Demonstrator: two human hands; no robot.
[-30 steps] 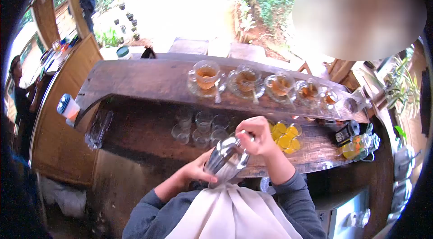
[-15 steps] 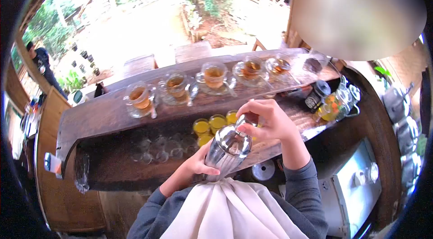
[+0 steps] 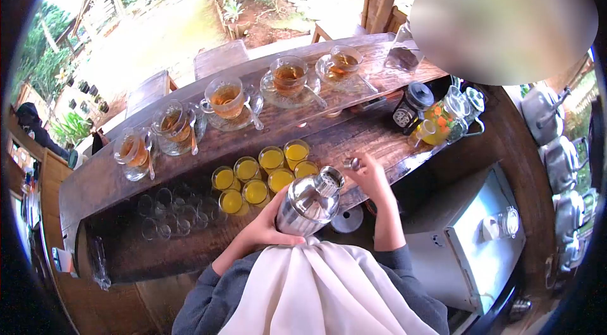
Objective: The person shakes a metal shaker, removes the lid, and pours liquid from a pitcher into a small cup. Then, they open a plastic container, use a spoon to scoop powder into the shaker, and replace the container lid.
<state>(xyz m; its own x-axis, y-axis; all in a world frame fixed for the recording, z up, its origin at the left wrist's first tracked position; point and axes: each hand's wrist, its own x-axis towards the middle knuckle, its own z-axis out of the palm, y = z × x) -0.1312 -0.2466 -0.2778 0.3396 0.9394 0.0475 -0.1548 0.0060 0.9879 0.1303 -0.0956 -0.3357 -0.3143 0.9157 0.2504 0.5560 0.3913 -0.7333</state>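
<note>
My left hand grips the body of a steel cocktail shaker, held tilted over the lower wooden counter. Its strainer top is bare. My right hand is just right of the shaker, over the counter edge, pinching the small steel cap. Several small glasses of yellow juice stand just beyond the shaker.
Several glass cups of tea on saucers line the raised bar. Empty glasses sit at lower left. A black-lidded jar and glass teapot stand right. A white appliance and metal kettles fill the right side.
My right hand has come off the shaker's top with the small cap and moved right over the counter. The view has swung, so the counter sits further left.
</note>
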